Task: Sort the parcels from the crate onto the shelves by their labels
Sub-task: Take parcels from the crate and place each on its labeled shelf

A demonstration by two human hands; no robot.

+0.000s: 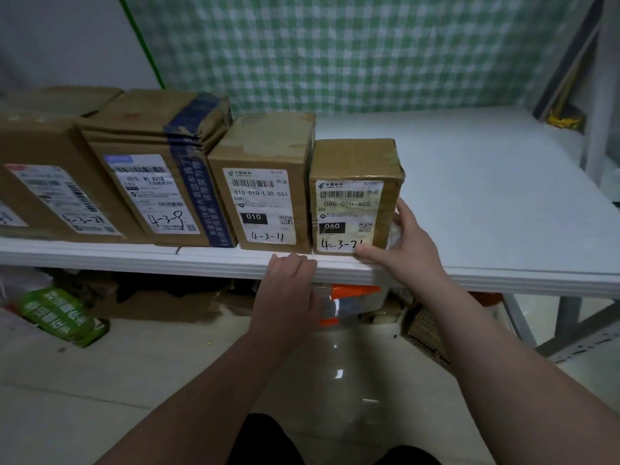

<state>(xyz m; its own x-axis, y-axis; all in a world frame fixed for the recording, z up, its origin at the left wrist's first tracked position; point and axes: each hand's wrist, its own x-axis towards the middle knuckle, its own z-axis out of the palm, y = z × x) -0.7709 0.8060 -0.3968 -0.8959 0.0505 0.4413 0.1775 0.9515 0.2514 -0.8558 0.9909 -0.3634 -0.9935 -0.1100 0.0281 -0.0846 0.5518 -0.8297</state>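
Observation:
Several brown cardboard parcels stand in a row on a white shelf (486,182). The rightmost is a small parcel (355,169) with a label reading 060 and handwritten 4-3-2. My right hand (407,243) holds its lower right corner, thumb on the front and fingers along the right side. To its left stands a parcel marked 4-3-11 (265,182), then a blue-taped parcel marked 4-3-9 (157,169). My left hand (290,280) hangs loosely curled at the shelf's front edge below those two parcels, holding nothing.
A larger parcel (43,182) stands at the far left of the shelf. Under the shelf lie a green bag (57,313), flattened cardboard (161,303) and a clear box with an orange lid (352,300). A green checked cloth (335,45) hangs behind.

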